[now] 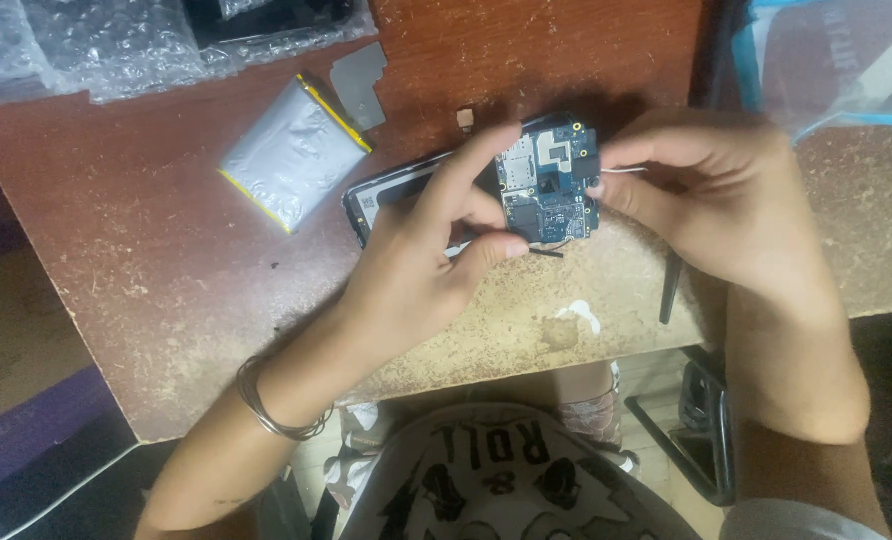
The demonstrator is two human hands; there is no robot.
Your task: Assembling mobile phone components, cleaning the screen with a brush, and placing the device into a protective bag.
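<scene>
One blue circuit board (549,185) is held above the worn brown table (166,260), over one dark phone frame (396,195) lying flat beneath it. Left hand (416,265): grip clamped on the circuit board, forefinger along its upper left edge, thumb at its lower edge. Right hand (726,200): fingertips pinched on the board's right edge; a thin white piece shows between them, kind not discernible. One silver battery pack (291,150) with yellow edging lies left of the frame, apart from it. One grey metal shield plate (358,85) lies beside the battery. Bubble wrap (96,45) covers the table's far left corner. One wire bangle (266,405) sits on the left wrist.
</scene>
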